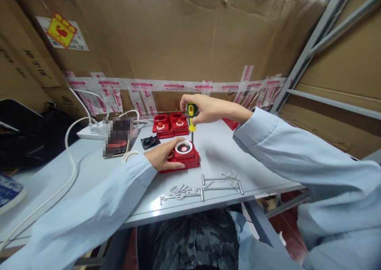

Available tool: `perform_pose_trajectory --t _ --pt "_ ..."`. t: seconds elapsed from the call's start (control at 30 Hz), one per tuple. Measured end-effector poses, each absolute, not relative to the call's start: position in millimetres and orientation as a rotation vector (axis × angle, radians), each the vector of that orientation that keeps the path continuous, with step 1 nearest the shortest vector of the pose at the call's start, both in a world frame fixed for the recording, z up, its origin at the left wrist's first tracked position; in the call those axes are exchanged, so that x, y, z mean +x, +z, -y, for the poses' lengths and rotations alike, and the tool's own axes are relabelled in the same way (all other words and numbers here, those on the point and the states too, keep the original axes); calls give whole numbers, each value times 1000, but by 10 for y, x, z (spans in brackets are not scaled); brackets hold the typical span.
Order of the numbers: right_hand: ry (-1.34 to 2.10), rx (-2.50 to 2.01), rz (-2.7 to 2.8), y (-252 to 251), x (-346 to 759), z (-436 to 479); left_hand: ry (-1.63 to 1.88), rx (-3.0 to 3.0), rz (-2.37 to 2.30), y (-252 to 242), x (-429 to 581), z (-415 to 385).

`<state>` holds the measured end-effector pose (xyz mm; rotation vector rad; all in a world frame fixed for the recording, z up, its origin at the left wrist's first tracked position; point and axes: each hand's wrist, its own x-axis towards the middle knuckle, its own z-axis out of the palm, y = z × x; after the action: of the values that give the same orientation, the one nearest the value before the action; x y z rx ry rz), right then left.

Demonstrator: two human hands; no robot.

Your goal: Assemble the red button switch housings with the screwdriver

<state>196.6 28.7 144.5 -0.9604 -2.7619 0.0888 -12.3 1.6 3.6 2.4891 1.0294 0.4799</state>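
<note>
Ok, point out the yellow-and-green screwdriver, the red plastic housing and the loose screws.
yellow-and-green screwdriver (192, 124): head view, lower handle.
red plastic housing (194, 161): head view, right front side.
loose metal screws (180, 190): head view, pile's middle.

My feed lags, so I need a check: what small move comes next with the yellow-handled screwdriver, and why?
Probably press the yellow-and-green-handled screwdriver down and turn it: the right hand holds it upright, tip at the red plastic housing, which the left hand steadies.

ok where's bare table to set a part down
Bare table lies right of the held red box, behind the pins; also between the white cable and left sleeve. Crowded at the back around the two red boxes and phone.
</note>
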Motion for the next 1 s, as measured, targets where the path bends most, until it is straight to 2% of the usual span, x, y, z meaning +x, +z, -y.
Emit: perform_pose_trajectory --t 0.3,0.47,0.6,0.77,0.93,1.0 --pt "126 -989 2663 1419 1941 -275 454 2513 -1026 46 -131 -13" --pt "-45 -1196 2593 1388 1966 -264 477 2493 -1019 59 -127 -8" --pt "83 -1156 2646 1406 1977 -246 488 2481 -988 58 -131 -12" --pt "-21 -1136 2626 1430 1947 -230 500 2463 -989 54 -133 -18" --pt "165 -1069 2605 1411 1951 -244 498 2466 -967 61 -134 -16" --pt "117 -1093 2598 1387 1958 -251 499 2473 -967 63 -133 -12"
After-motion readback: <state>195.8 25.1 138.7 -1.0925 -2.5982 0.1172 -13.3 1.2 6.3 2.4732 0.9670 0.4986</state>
